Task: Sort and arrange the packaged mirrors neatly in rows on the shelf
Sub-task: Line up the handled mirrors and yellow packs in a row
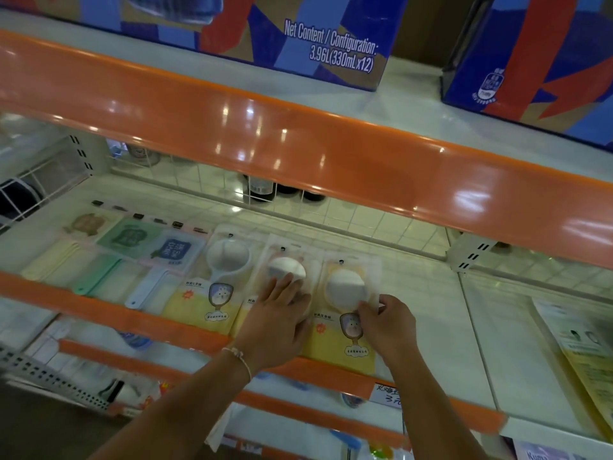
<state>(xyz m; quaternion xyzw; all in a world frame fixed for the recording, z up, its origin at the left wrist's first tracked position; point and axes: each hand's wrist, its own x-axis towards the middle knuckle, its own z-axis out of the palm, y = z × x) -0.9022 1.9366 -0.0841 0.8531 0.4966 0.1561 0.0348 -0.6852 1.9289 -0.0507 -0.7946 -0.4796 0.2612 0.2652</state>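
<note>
Several packaged hand mirrors lie flat in a row on the white shelf [414, 287]. From the left come a cream one [63, 247], a green one [112, 254], a blue one [166, 263], then three clear packs with round mirrors and yellow cards. My left hand [278, 323] rests flat on the middle round-mirror pack [285, 260], covering its lower half. My right hand [386, 323] pinches the right edge of the rightmost pack [345, 287] beside it. The leftmost round-mirror pack [215, 277] lies untouched.
An orange rail [99, 310] edges the shelf front and a wider orange rail [298, 144] of the shelf above overhangs it. Blue and red drink cartons [298, 34] stand on top. A yellow flat pack [577, 346] lies at the right. A wire grid [331, 207] backs the shelf.
</note>
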